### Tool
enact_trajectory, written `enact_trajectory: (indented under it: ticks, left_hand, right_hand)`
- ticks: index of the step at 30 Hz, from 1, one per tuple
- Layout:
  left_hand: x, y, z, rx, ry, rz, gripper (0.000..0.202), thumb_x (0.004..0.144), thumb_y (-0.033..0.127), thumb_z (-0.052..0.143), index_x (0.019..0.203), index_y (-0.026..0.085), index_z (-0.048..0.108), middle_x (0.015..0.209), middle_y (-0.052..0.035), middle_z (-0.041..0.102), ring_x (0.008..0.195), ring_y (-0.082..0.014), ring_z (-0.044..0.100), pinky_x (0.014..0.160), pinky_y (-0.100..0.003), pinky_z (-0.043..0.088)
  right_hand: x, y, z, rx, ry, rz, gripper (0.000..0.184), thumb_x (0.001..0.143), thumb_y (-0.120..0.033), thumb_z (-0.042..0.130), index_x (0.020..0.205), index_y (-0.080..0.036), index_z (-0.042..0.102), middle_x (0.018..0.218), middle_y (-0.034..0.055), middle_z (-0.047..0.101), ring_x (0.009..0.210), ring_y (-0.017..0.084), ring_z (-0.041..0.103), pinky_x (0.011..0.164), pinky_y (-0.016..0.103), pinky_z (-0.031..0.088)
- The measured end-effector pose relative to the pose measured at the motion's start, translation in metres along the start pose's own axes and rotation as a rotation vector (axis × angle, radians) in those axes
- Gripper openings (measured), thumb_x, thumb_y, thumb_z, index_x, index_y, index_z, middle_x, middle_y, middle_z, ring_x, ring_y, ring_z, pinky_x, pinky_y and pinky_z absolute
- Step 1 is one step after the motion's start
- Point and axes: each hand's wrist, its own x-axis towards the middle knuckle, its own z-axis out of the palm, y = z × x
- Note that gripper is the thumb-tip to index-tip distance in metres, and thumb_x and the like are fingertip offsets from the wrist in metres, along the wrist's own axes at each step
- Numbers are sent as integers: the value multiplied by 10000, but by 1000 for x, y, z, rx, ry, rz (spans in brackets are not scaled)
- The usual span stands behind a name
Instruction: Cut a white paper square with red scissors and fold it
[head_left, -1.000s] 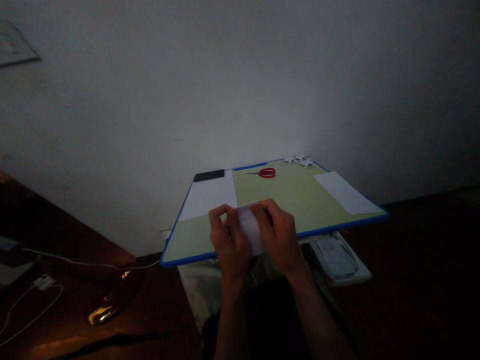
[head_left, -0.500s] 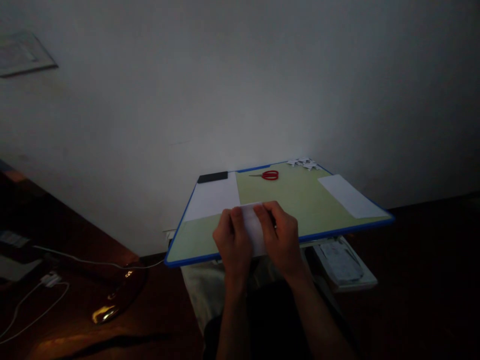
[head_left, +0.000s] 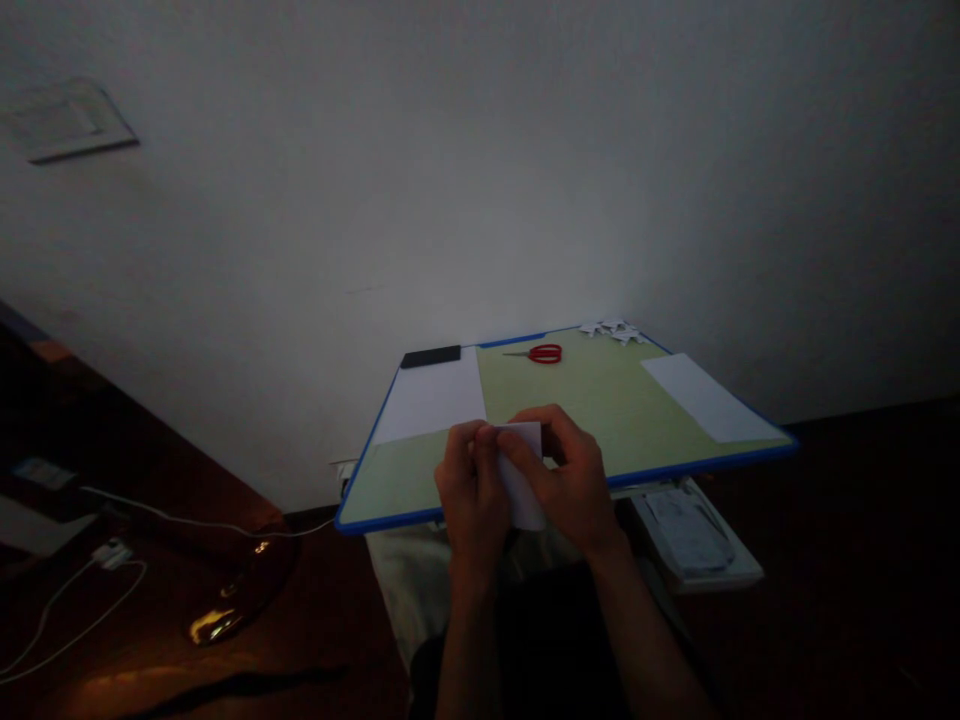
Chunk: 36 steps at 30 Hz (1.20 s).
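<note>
Between my two hands is a small piece of white paper [head_left: 526,500], held up over the near edge of the table [head_left: 570,388]. My left hand [head_left: 472,485] is closed on its left side, with the thumb near the top edge. My right hand [head_left: 574,475] pinches the paper from the right, its thumb lying across the front. The fingers behind the paper are hidden. Beyond my hands lie red-handled scissors [head_left: 544,354], blades pointing left. A white sheet [head_left: 439,400] covers the table's left part, and a white paper strip [head_left: 705,395] lies at the right.
A dark flat rectangular object [head_left: 431,357] rests at the back left corner. Folded paper pieces [head_left: 613,329] are heaped at the back right, near the wall [head_left: 480,180]. Under the table's right side sits a white box-like object [head_left: 697,540]. A white cable [head_left: 202,525] runs at the left.
My left thumb and fingers have drawn in toward the paper's top edge, and my right thumb has slid lower. The paper's free upper corner now shows farther right. The view has shifted slightly.
</note>
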Motion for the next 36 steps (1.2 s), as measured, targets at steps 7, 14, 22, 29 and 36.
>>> enact_trajectory:
  ticks: [7, 14, 22, 29, 36]
  left_hand:
    - [5, 0, -1, -9, -241, -13, 294, 1030, 421, 569, 815, 220, 564, 552, 65, 534, 465, -105, 456, 466, -215, 296]
    - [3, 2, 1, -75, -281, -69, 285, 932, 413, 726, 773, 198, 629, 557, 59, 582, 484, -96, 475, 471, -197, 342]
    - [3, 1, 8, -58, 72, -36, 355, 986, 407, 682, 718, 199, 575, 572, 60, 532, 507, -93, 452, 483, -195, 355]
    - [10, -4, 4, -202, 64, -266, 423, 975, 572, 658, 796, 193, 600, 614, 46, 535, 513, -95, 478, 453, -176, 385]
    - [9, 1, 2, -555, -141, -387, 371, 888, 373, 797, 1205, 227, 671, 620, 55, 618, 454, -95, 530, 407, -164, 419]
  right_hand:
    - [4, 3, -12, -131, 88, -88, 316, 999, -306, 650, 704, -212, 589, 632, -58, 560, 592, 114, 529, 591, 247, 412]
    - [7, 9, -20, -96, 125, 29, 350, 1017, -394, 630, 719, -211, 638, 612, -46, 587, 567, 124, 530, 513, 244, 371]
    - [2, 14, -8, 187, -36, 136, 644, 965, -322, 705, 1569, -290, 483, 1003, 14, 677, 800, 148, 658, 679, 263, 555]
    - [4, 9, -14, 325, -155, 306, 747, 899, -277, 758, 1573, -304, 436, 713, -106, 509, 502, 76, 443, 392, 161, 370]
    - [7, 17, -16, 404, -46, 355, 199, 948, -384, 686, 1006, -207, 756, 699, -31, 628, 502, 107, 567, 389, 200, 437]
